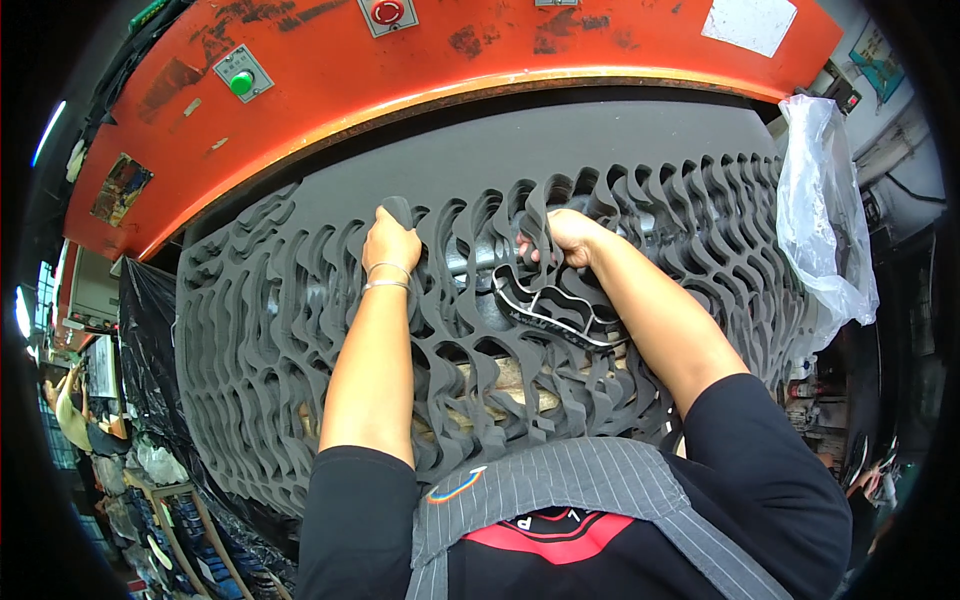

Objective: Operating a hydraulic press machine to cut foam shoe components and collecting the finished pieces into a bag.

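A dark grey foam sheet (480, 372), cut through with rows of wavy sole-shaped holes, spreads in front of me. My left hand (392, 243) is closed, with a small dark foam piece (398, 209) sticking up from its thumb side. Further right, my right hand (568, 237) curls its fingers round a narrow strip of the perforated foam, partly hidden by it. Just below that hand, a curved metal cutting die (560, 308) with a silvery edge and inner bars lies tilted on the foam.
An orange machine beam (330, 75) crosses the far side, carrying a green button (241, 82) and a red button (387, 11). Clear plastic sheeting (825, 215) hangs at the right. Black plastic (150, 340) drapes at the left, where another person (75, 415) stands far off.
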A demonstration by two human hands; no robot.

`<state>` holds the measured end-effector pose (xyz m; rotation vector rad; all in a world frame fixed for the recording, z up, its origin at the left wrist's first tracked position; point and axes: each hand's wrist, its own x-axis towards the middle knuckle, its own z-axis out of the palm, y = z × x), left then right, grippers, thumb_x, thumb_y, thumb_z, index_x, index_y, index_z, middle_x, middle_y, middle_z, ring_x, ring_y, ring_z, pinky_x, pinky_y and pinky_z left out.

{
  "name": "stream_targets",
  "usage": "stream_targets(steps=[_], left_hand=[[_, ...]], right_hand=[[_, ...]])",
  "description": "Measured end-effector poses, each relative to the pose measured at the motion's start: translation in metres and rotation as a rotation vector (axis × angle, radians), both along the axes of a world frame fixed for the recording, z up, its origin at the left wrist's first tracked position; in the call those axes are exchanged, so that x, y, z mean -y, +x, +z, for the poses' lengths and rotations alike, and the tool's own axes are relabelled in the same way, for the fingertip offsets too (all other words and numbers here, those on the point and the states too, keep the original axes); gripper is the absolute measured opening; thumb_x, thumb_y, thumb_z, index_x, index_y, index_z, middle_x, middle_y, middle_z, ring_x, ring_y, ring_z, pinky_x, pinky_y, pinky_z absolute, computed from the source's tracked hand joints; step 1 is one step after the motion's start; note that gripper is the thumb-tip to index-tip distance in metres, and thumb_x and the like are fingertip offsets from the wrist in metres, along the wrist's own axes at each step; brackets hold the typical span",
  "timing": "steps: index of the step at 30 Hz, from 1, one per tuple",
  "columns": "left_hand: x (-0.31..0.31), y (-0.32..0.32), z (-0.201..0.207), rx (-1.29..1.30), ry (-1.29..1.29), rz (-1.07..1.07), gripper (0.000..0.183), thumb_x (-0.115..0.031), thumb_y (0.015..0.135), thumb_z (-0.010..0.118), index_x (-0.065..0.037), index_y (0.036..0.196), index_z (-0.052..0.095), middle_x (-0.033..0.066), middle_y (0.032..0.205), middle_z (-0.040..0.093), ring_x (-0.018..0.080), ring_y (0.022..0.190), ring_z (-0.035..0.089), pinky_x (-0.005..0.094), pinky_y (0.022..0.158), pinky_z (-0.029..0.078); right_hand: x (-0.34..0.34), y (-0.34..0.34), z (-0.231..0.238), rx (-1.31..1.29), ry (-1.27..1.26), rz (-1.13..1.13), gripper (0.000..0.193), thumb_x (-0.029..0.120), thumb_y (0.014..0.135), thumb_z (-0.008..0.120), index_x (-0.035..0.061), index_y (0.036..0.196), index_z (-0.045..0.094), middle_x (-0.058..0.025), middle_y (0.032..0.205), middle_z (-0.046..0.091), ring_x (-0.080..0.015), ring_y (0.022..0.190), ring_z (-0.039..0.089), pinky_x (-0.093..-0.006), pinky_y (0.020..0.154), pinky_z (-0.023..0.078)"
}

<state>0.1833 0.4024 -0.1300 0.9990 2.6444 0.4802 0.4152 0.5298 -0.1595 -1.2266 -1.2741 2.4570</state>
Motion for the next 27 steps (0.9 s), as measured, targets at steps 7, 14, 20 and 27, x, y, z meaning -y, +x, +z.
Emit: stream_targets(steps=[7, 14, 20, 27], left_hand=[[0.004, 0.002, 0.002, 0.003, 0.034, 0.010, 0.051, -0.020, 0.082, 0.065, 0.001, 0.122, 0.043, 0.0270, 0.113, 0.061, 0.0422, 0.107, 0.059, 0.0455, 0.092, 0.047], [0.044, -0.017, 0.045, 0.078, 0.208, -0.232, 0.047, -0.020, 0.072, 0.061, 0.009, 0.108, 0.055, 0.0318, 0.105, 0.061, 0.0432, 0.101, 0.059, 0.0418, 0.091, 0.047], [0.127, -0.109, 0.071, 0.200, 0.637, -0.020, 0.021, -0.010, 0.072, 0.067, 0.001, 0.088, 0.060, 0.0058, 0.086, 0.064, 0.0154, 0.075, 0.062, 0.0279, 0.071, 0.049], [0.120, -0.150, 0.000, -0.020, 0.239, -0.236, 0.072, -0.031, 0.067, 0.061, 0.009, 0.125, 0.051, 0.0186, 0.148, 0.034, 0.0288, 0.138, 0.030, 0.0380, 0.112, 0.026]], right_hand=[[0.046, 0.040, 0.028, 0.489, 1.591, 0.169, 0.054, 0.027, 0.086, 0.062, 0.0002, 0.130, 0.047, -0.0234, 0.130, 0.048, -0.0407, 0.115, 0.049, -0.0468, 0.097, 0.041], [0.124, 0.092, 0.070, 0.583, 1.586, 0.730, 0.084, 0.050, 0.068, 0.076, -0.0023, 0.127, 0.048, -0.0200, 0.115, 0.054, -0.0347, 0.109, 0.050, -0.0408, 0.091, 0.041], [0.083, 0.100, 0.120, 0.329, 1.174, 0.636, 0.066, 0.034, 0.067, 0.081, -0.0020, 0.115, 0.056, -0.0173, 0.100, 0.056, -0.0310, 0.091, 0.057, -0.0389, 0.081, 0.047], [0.065, -0.053, 0.161, -0.002, 1.612, 0.610, 0.067, 0.033, 0.072, 0.077, 0.0017, 0.126, 0.052, -0.0164, 0.111, 0.055, -0.0327, 0.105, 0.055, -0.0369, 0.091, 0.045]])
